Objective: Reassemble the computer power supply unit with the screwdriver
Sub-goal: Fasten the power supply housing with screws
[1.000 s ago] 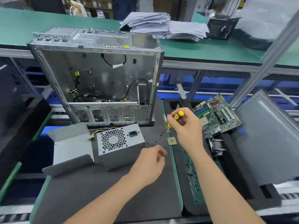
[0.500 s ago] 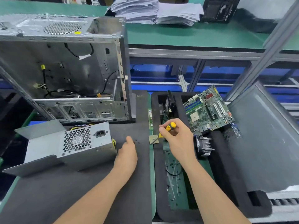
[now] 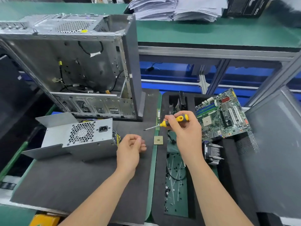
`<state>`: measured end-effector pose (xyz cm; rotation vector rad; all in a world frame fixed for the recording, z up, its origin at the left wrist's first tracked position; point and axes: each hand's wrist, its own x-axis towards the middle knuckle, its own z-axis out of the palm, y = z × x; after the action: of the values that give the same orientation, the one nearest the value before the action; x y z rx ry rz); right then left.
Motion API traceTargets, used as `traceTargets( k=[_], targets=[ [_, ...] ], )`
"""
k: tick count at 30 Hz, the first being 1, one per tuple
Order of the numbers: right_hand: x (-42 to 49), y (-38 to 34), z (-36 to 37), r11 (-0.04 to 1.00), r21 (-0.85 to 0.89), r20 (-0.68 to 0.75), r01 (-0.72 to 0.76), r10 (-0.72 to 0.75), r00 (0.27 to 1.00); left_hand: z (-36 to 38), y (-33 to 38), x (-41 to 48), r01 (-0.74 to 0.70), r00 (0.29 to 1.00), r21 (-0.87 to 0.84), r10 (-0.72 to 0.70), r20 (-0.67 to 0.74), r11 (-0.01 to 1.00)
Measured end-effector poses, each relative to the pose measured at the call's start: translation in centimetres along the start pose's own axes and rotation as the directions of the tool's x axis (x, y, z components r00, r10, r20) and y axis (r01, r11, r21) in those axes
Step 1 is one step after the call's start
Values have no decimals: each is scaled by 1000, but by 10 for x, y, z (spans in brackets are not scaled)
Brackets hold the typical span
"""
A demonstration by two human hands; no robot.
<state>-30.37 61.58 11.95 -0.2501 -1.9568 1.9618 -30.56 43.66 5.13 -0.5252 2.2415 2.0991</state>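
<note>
Power supply unit [image 3: 84,136] lies left of centre on the dark surface [image 3: 65,180], fan grille towards the camera. Beside it the left hand [image 3: 129,149] curls its fingers; whether they pinch anything cannot be told. Right hand [image 3: 187,136] grips the screwdriver [image 3: 179,119], tip pointing left.

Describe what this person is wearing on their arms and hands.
Nothing is worn that the view shows. The left hand and right hand have no gloves. Both forearms are uncovered up to the frame's lower edge, with no sleeves in sight. No watch, ring, wrist strap or marking is visible.
</note>
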Motion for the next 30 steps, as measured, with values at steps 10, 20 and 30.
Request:
traceTargets(
  k=[10, 20, 30],
  targets=[
    [-1, -15, 20, 968, 250, 42, 27, -38, 998, -2, 61, -20, 81, 997, -609, -58, 56, 789],
    [-5, -23, 44, 967, 251, 84, 48, -71, 994, -18, 76, -12, 281, 958, -842, -189, 216, 461],
    [-9, -32, 75, 955, 279, 31, 102, -115, 993, -40, 87, 2, 311, 950, -848, -177, 259, 429]
  ],
)
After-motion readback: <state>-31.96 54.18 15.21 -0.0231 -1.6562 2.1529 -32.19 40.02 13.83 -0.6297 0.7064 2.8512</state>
